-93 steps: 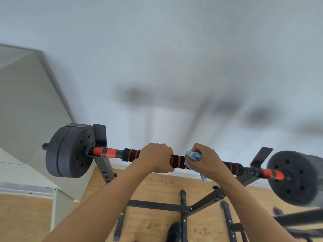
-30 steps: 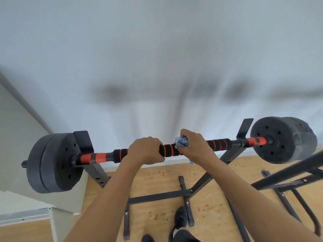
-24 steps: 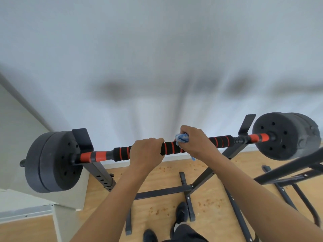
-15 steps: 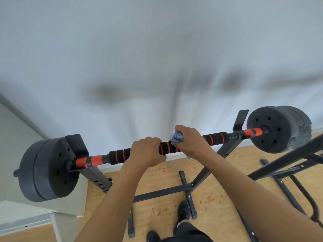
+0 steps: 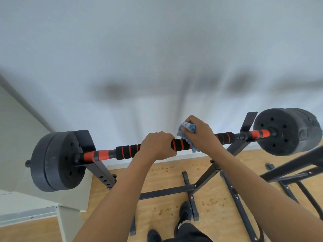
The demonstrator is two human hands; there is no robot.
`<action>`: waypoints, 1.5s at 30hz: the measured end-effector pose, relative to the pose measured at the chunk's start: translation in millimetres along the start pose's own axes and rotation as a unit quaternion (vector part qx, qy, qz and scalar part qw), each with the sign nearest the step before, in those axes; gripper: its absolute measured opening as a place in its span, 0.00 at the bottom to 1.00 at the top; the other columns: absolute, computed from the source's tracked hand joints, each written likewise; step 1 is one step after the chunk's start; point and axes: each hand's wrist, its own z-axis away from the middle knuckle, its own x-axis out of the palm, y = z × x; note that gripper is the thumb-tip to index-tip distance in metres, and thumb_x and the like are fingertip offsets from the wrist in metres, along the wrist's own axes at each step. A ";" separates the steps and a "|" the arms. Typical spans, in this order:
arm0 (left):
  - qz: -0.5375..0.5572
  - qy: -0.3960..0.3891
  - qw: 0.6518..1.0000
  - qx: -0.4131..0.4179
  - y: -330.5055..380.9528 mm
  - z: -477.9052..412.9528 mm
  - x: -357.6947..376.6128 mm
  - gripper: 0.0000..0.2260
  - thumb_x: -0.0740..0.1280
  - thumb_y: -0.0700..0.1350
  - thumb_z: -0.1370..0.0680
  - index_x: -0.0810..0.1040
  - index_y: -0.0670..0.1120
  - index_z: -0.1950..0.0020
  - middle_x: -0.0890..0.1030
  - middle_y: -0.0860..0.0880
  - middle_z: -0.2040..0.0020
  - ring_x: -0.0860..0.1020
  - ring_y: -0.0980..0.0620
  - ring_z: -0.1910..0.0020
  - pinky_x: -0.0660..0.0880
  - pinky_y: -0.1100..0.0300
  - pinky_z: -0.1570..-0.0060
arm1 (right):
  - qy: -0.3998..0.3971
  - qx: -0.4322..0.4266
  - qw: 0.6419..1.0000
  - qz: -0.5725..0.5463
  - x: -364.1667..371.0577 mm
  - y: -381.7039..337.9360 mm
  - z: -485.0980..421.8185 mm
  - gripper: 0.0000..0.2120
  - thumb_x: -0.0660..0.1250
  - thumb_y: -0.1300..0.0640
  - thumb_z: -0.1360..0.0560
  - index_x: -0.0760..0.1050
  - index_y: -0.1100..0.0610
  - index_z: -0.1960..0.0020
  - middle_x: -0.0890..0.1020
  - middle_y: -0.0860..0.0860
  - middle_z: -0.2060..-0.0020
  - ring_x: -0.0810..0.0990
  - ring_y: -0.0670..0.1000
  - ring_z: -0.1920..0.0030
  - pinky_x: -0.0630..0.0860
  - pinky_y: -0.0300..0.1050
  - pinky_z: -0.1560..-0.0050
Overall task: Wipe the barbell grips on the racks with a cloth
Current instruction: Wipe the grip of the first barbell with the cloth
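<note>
Left hand is wrapped round the barbell near mid-bar, fingers curled over the black-and-orange foam grip, likely steadying it. Right hand just beside it, fingers bunched on the blue-white cloth, which drapes over the top of the bar and hangs down the near side. Bar sits across the two rack cradles, plates on both ends, wall behind. Handling, my read: the bar is heavy and stiff and won't shift, but may roll in the cradles (hence the steadying hand). Foam is soft and grippy, so the cloth will drag; hold the cloth wrapped round the grip, not pinched at a corner.
</note>
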 end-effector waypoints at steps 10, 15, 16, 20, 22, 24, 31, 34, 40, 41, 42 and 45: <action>0.023 -0.020 0.999 -0.017 1.1 -2.7 -0.3 0.08 0.71 0.53 0.29 0.74 0.53 0.57 0.77 0.54 0.64 0.79 0.51 0.64 0.79 0.56 0.57 | -0.118 0.009 0.991 0.068 -41.0 -1.0 15.9 0.08 0.67 0.52 0.20 0.75 0.57 0.48 0.81 0.48 0.62 0.79 0.41 0.63 0.69 0.33 0.62; 0.017 -0.013 1.000 -0.016 3.0 -1.2 -0.3 0.08 0.71 0.52 0.29 0.75 0.52 0.56 0.77 0.54 0.64 0.80 0.50 0.63 0.78 0.58 0.59 | -0.132 -0.032 0.984 0.112 -47.5 2.6 14.5 0.05 0.71 0.53 0.23 0.83 0.54 0.53 0.82 0.52 0.60 0.78 0.47 0.59 0.71 0.40 0.55; 0.016 -0.012 1.000 -0.016 3.2 -1.0 -0.2 0.08 0.71 0.53 0.29 0.75 0.52 0.56 0.77 0.54 0.64 0.80 0.50 0.63 0.78 0.57 0.59 | -0.136 -0.038 0.983 0.117 -48.2 3.0 14.3 0.05 0.72 0.52 0.24 0.83 0.53 0.53 0.81 0.50 0.60 0.79 0.48 0.58 0.72 0.42 0.54; 0.007 0.000 1.000 -0.019 4.4 0.7 1.3 0.07 0.70 0.52 0.28 0.77 0.52 0.54 0.78 0.53 0.64 0.81 0.50 0.63 0.80 0.55 0.57 | -0.120 -0.047 0.985 0.111 -45.1 7.8 11.2 0.06 0.75 0.50 0.26 0.83 0.52 0.55 0.81 0.47 0.62 0.79 0.47 0.60 0.73 0.41 0.56; -0.009 0.023 1.000 -0.014 5.4 3.8 2.9 0.06 0.70 0.52 0.27 0.77 0.52 0.54 0.78 0.53 0.64 0.81 0.49 0.63 0.81 0.54 0.56 | -0.106 -0.054 0.987 0.105 -42.6 9.6 9.9 0.06 0.76 0.50 0.27 0.82 0.52 0.55 0.82 0.45 0.63 0.79 0.46 0.61 0.74 0.40 0.58; -0.027 0.050 0.998 -0.007 6.5 6.9 6.3 0.06 0.69 0.52 0.25 0.76 0.52 0.54 0.77 0.53 0.64 0.80 0.49 0.63 0.80 0.54 0.57 | -0.097 -0.062 0.988 0.104 -40.9 12.5 11.5 0.06 0.75 0.50 0.27 0.81 0.51 0.56 0.82 0.46 0.64 0.79 0.47 0.61 0.78 0.44 0.59; -0.072 0.143 0.987 -0.013 15.6 18.9 22.2 0.07 0.66 0.52 0.21 0.71 0.51 0.55 0.70 0.54 0.69 0.75 0.50 0.69 0.69 0.58 0.65 | -0.062 -0.075 0.990 0.098 -26.2 19.9 18.7 0.06 0.71 0.49 0.25 0.77 0.51 0.56 0.81 0.47 0.65 0.80 0.48 0.64 0.81 0.51 0.59; -0.094 0.184 0.978 -0.024 17.3 20.6 30.1 0.12 0.71 0.48 0.25 0.69 0.49 0.61 0.63 0.54 0.74 0.68 0.51 0.75 0.62 0.59 0.70 | -0.063 -0.063 0.992 0.089 -26.4 18.9 17.6 0.05 0.71 0.51 0.25 0.77 0.50 0.56 0.81 0.46 0.65 0.80 0.48 0.64 0.80 0.48 0.59; -0.026 -0.032 0.999 -0.004 10.3 1.6 0.6 0.16 0.72 0.61 0.24 0.75 0.52 0.46 0.79 0.53 0.57 0.79 0.49 0.57 0.75 0.55 0.55 | -0.061 -0.049 0.994 0.071 -24.6 17.4 21.2 0.09 0.72 0.53 0.24 0.72 0.54 0.55 0.79 0.47 0.65 0.77 0.46 0.64 0.74 0.38 0.62; 0.017 -0.097 0.995 -0.009 7.6 -5.3 -9.5 0.18 0.73 0.63 0.26 0.76 0.52 0.47 0.80 0.53 0.56 0.80 0.49 0.57 0.76 0.55 0.55 | -0.068 -0.039 0.994 0.073 -26.4 17.6 19.6 0.09 0.72 0.54 0.25 0.72 0.55 0.56 0.78 0.48 0.66 0.76 0.46 0.65 0.73 0.37 0.62; 0.070 -0.150 0.986 -0.013 5.7 -11.8 -15.9 0.19 0.75 0.63 0.27 0.77 0.51 0.47 0.82 0.51 0.56 0.81 0.49 0.57 0.78 0.54 0.56 | -0.076 -0.030 0.994 0.076 -28.0 17.8 17.6 0.10 0.72 0.54 0.25 0.72 0.56 0.56 0.78 0.49 0.66 0.76 0.46 0.65 0.73 0.37 0.62; 0.201 -0.247 0.946 -0.054 8.4 -22.2 -20.8 0.18 0.79 0.53 0.27 0.81 0.45 0.45 0.87 0.47 0.58 0.86 0.48 0.63 0.82 0.55 0.59 | -0.088 -0.016 0.993 0.071 -27.8 15.8 11.2 0.10 0.73 0.57 0.26 0.73 0.60 0.56 0.79 0.55 0.64 0.75 0.47 0.65 0.73 0.41 0.60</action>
